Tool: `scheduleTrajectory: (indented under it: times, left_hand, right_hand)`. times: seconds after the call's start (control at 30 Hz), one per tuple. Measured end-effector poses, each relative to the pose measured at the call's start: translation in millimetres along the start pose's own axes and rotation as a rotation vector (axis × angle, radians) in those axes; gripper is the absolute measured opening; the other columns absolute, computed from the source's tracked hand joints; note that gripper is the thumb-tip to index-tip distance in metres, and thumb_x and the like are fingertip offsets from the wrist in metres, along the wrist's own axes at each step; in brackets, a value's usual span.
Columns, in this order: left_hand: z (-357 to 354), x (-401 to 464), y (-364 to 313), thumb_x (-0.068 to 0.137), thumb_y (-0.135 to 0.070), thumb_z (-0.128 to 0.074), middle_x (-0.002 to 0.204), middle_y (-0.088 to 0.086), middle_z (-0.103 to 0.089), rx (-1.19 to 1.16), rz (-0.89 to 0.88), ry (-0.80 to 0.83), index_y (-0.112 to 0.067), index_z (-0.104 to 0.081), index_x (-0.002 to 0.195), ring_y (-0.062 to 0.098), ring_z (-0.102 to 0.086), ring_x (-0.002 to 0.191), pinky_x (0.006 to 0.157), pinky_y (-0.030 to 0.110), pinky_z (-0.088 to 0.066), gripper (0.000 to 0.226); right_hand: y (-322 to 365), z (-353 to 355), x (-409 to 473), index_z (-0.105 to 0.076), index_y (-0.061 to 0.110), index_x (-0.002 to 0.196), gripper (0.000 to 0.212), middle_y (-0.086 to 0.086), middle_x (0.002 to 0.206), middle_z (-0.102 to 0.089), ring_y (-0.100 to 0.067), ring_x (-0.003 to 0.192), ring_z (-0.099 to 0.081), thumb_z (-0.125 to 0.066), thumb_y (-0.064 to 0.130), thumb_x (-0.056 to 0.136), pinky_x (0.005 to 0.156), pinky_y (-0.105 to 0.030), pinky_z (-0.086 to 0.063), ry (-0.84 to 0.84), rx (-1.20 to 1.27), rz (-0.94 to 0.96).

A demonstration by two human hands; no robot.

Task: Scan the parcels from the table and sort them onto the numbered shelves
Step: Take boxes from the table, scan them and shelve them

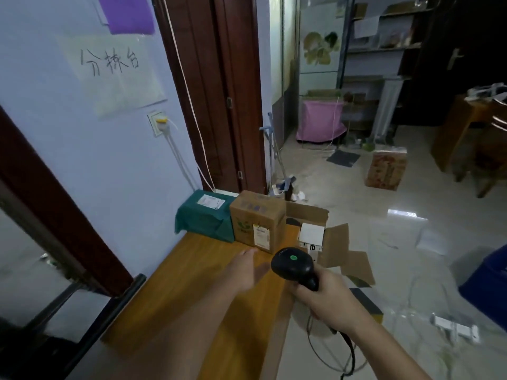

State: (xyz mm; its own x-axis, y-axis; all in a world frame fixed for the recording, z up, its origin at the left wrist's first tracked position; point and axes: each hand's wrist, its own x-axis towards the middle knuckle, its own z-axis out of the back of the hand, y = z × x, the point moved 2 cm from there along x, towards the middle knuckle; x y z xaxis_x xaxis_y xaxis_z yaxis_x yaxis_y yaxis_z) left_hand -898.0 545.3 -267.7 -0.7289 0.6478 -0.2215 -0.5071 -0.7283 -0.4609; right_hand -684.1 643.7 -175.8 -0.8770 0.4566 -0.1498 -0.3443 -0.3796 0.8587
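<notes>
Scanner held over the surface (192, 272), parcels at its far end.

A black scanner (295, 266) (green dot lit on top) is gripped by the right hand (326, 297), fingers curled round its handle. The left hand (247, 270) is stretched forward, its grip spread and holding nothing, just short of the brown box (258, 220). A green parcel (204, 218) is set touching the box's left side; an opened carton (321, 237) lies at its right.

The right hand (326, 294) holds a black scanner (295, 266). The left hand (247, 270) reaches flat over the table (192, 283) toward a brown box (256, 220) at its far edge.
</notes>
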Motion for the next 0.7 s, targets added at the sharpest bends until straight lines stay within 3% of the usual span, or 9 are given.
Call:
scheduleTrajectory:
  times: [0.2, 0.33, 0.4, 0.6, 0.7]
  left_hand:
    - [-9.4, 90.1, -8.9, 0.099, -0.044, -0.066, 0.158, 0.002, -0.046, -0.082, 0.086, -0.033, -0.025, -0.039, 0.157, 0.026, -0.05, 0.14, 0.113, 0.05, -0.047, 0.067]
    - [-12.5, 139.5, -17.2, 0.094, -0.063, -0.062, 0.159, 0.0, -0.046, -0.184, 0.18, -0.037, -0.026, -0.041, 0.157, 0.026, -0.05, 0.14, 0.112, 0.045, -0.045, 0.076]
    - [-13.4, 159.7, -20.2, 0.095, -0.063, -0.062, 0.159, 0.0, -0.045, -0.209, 0.229, -0.053, -0.027, -0.04, 0.157, 0.025, -0.05, 0.139, 0.11, 0.043, -0.044, 0.075]
    - [-0.4, 220.5, -16.0, 0.097, -0.034, -0.071, 0.155, -0.006, -0.044, -0.185, 0.169, -0.112, -0.028, -0.04, 0.156, 0.02, -0.047, 0.141, 0.117, 0.042, -0.042, 0.067]
    - [10.4, 255.4, -7.6, 0.09, -0.024, -0.078, 0.166, -0.004, -0.031, -0.063, 0.104, -0.129, -0.029, -0.03, 0.16, 0.023, -0.027, 0.155, 0.126, 0.045, -0.029, 0.085]
  right_hand:
    - [-16.3, 39.0, 92.3, -0.058, 0.037, 0.093, 0.014, 0.008, 0.077, -0.066, -0.002, 0.072, -0.063, -0.067, 0.026, 0.09, 0.06, -0.015, -0.043, 0.072, -0.065, 0.028]
    - [-26.4, 67.5, 152.7, -0.056, 0.037, 0.093, 0.016, 0.009, 0.074, -0.061, 0.0, 0.065, -0.058, -0.066, 0.024, 0.092, 0.057, -0.011, -0.04, 0.166, -0.09, 0.039]
    - [-31.2, 76.9, 180.7, -0.056, 0.036, 0.095, 0.015, 0.01, 0.076, -0.061, -0.002, 0.068, -0.057, -0.065, 0.024, 0.093, 0.06, -0.014, -0.042, 0.206, -0.107, 0.04]
    - [-37.2, 82.4, 252.2, -0.059, 0.039, 0.096, 0.014, 0.0, 0.084, -0.07, -0.015, 0.081, -0.067, -0.068, 0.03, 0.091, 0.073, -0.034, -0.053, 0.273, -0.096, 0.008]
    - [-37.8, 80.6, 285.9, -0.061, 0.035, 0.097, 0.011, -0.004, 0.084, -0.07, -0.019, 0.077, -0.067, -0.068, 0.029, 0.091, 0.069, -0.035, -0.051, 0.287, -0.072, -0.003]
